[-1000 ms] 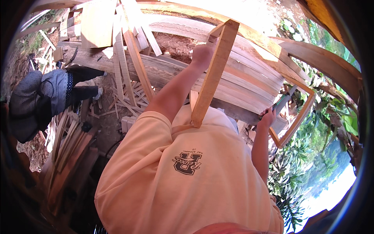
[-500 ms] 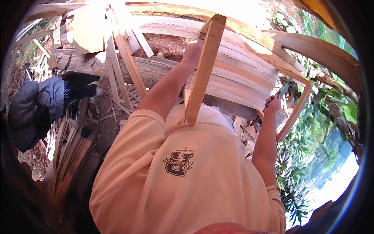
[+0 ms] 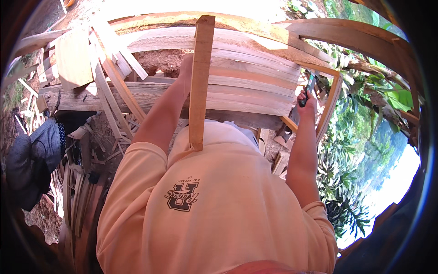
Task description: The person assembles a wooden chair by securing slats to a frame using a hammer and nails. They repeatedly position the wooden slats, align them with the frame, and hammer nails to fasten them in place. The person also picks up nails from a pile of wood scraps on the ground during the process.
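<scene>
Long pale wooden slat (image 3: 199,82) has swung more upright; left hand (image 3: 186,64) grips its far part. Right hand (image 3: 308,99) is wrapped round a dark-handled tool (image 3: 306,89). Slat looks light and stiff; hold mid-length.

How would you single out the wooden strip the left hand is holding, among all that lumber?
Start at the stack of pale curved planks across the top. One straight wooden strip crosses it upright, its lower end against the peach shirt. The left hand grips it; other pieces lie flat or lean.

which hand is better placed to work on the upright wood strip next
Right, probably: the right hand already grips a dark-handled tool and hangs free, while the left hand is behind the wood strip, apparently steadying it.
</scene>
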### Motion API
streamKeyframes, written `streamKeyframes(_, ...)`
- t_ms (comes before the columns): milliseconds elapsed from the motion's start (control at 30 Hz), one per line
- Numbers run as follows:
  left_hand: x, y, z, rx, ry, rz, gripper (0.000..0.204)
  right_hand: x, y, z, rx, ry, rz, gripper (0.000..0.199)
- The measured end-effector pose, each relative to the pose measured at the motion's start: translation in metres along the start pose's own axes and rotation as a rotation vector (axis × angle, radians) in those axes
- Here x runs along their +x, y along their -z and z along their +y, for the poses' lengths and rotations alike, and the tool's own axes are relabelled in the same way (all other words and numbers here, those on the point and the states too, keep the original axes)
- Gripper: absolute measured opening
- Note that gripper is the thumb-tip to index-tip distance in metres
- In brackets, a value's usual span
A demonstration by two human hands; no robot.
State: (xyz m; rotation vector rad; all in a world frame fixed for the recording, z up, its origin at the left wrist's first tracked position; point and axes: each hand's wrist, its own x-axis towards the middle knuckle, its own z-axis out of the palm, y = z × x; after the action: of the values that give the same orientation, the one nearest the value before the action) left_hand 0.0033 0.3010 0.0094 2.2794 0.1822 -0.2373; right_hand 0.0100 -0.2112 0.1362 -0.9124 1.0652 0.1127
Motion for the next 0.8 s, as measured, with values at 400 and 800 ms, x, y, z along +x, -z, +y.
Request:
streamKeyframes(400,-0.007,0.049,0.064,0.296,0.067,-0.222,0.052,0.012,0.021,-0.015,-0.025,-0.144,-0.122,0.027)
streamKeyframes(800,-0.008,0.056,0.075,0.332,0.048,-0.187,0.070,0.012,0.025,-0.009,0.134,-0.087,-0.042,0.031)
